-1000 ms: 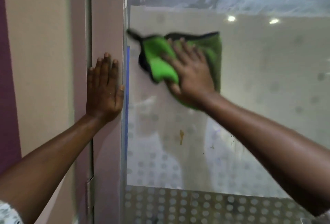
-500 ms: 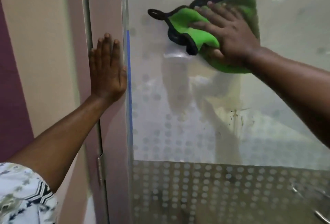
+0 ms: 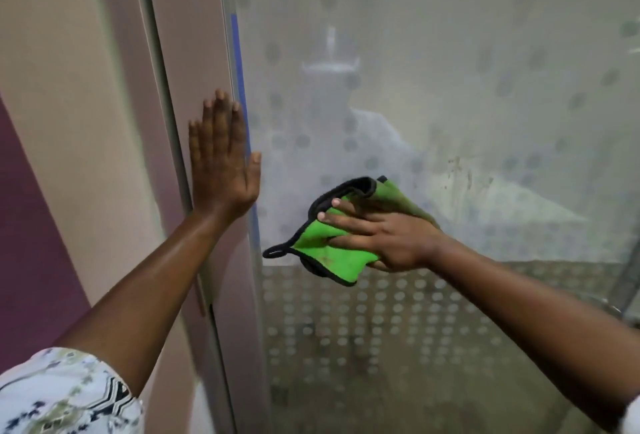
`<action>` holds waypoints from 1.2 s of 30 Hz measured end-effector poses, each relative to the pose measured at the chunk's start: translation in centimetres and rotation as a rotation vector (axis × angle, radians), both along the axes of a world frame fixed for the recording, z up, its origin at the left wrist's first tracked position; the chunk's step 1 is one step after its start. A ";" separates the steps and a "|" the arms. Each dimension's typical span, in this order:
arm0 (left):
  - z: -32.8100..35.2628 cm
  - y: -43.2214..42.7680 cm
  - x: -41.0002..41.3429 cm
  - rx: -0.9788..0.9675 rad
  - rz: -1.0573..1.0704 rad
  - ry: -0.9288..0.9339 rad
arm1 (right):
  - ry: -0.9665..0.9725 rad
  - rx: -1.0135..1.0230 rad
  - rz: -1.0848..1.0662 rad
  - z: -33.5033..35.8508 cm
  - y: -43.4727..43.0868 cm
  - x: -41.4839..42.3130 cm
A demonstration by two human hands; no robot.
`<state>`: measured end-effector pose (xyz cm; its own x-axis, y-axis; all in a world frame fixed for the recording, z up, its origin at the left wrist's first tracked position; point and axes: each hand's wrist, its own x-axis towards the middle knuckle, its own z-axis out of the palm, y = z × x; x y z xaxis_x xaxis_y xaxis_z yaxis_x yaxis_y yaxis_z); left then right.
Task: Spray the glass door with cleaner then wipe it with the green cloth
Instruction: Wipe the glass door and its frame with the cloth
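Note:
The glass door (image 3: 450, 87) fills the right of the view, frosted with a pattern of grey dots and carrying small brown specks right of the middle. My right hand (image 3: 384, 236) presses the green cloth (image 3: 329, 250), black-edged with a small hanging loop, flat against the glass just above the denser dotted band. My left hand (image 3: 221, 160) lies flat with fingers spread on the pale door frame (image 3: 194, 52), its thumb reaching the blue strip at the glass edge. No spray bottle is in view.
A beige wall (image 3: 69, 70) with a maroon section (image 3: 31, 225) runs along the left. A metal hinge (image 3: 204, 298) sits low on the frame. At the lower right edge a metal handle part (image 3: 623, 309) shows.
My right hand has swept the cloth from the upper part of the glass down to its lower middle. The view has tilted downward. My left hand stays flat on the frame.

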<state>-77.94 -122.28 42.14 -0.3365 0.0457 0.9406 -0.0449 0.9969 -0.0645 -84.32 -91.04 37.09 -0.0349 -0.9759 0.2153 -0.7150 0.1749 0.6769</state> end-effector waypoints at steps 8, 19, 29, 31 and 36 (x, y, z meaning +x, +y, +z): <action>0.0 0.1 0.1 -0.014 0.002 0.017 | 0.167 -0.733 -0.175 16.5 2.5 -0.4; 0.2 0.3 0.3 -0.033 -0.012 0.041 | -0.061 -0.697 -0.253 -10.4 -10.8 4.7; 0.4 0.5 0.4 -0.045 0.000 0.028 | -0.048 -0.374 -0.128 -7.6 -2.4 1.8; 0.3 0.6 0.4 -0.031 0.003 0.023 | 0.019 -0.559 -0.164 -2.8 -2.1 1.8; 0.9 2.4 -0.2 0.071 -0.011 0.063 | -0.084 -1.076 -0.268 3.4 -8.3 4.0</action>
<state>-78.14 -119.85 43.06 -0.2766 -0.0185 0.9608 -0.0356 0.9993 0.0090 -80.27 -99.30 40.50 -0.2710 -0.2399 0.9322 -0.6026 0.7975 0.0301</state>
